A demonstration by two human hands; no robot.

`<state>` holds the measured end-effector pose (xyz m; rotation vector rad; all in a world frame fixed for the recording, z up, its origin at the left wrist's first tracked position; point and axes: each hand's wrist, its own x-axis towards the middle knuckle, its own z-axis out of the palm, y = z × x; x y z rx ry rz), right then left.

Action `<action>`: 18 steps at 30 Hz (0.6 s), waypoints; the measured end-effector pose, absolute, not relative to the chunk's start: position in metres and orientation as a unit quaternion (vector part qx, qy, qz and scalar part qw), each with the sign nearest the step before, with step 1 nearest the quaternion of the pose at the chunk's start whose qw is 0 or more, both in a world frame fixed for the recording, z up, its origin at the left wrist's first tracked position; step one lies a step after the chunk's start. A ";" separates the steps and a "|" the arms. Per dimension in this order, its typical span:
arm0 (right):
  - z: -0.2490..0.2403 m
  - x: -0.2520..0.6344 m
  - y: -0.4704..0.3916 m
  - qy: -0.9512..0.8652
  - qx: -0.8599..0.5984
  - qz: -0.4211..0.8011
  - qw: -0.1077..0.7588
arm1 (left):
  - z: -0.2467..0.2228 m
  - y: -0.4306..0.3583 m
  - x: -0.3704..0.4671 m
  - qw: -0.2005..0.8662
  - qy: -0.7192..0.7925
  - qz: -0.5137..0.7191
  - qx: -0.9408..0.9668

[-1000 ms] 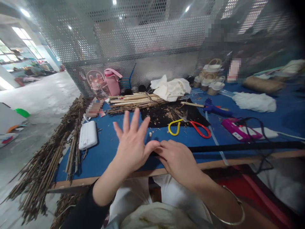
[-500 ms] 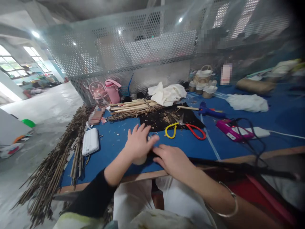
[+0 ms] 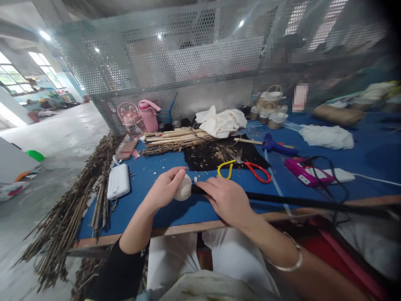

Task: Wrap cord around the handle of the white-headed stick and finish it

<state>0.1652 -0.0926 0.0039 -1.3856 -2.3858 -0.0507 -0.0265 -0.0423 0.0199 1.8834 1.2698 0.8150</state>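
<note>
My left hand (image 3: 166, 187) is wrapped round a cream-white ball (image 3: 184, 189) that looks wound or cloth-covered. A long black stick (image 3: 282, 201) meets the ball's right side and runs off to the right, past the table edge. Over the stick, close to the ball, my right hand (image 3: 227, 194) is closed with its fingers pointing left. Just beyond the hands lie scissors (image 3: 239, 161) with one yellow and one red handle, blades partly on a black cloth (image 3: 200, 161) strewn with wood shavings.
Bundled sticks (image 3: 175, 142) and a crumpled white cloth (image 3: 222, 121) lie at the back. A white power bank (image 3: 118, 182) and dry twigs (image 3: 78, 209) are on the left. A blue glue gun (image 3: 275, 146) and a magenta power strip (image 3: 308, 172) lie right. A perforated metal panel (image 3: 163, 62) stands behind.
My left hand has come down from above the ball, fingers spread, and closed round its left side. The ball now shows clearly, and the black stick has risen slightly in view.
</note>
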 end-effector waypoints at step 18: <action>0.015 0.084 -0.088 -0.889 -0.378 0.133 0.221 | -0.026 -0.122 -0.065 0.377 0.487 0.442 0.652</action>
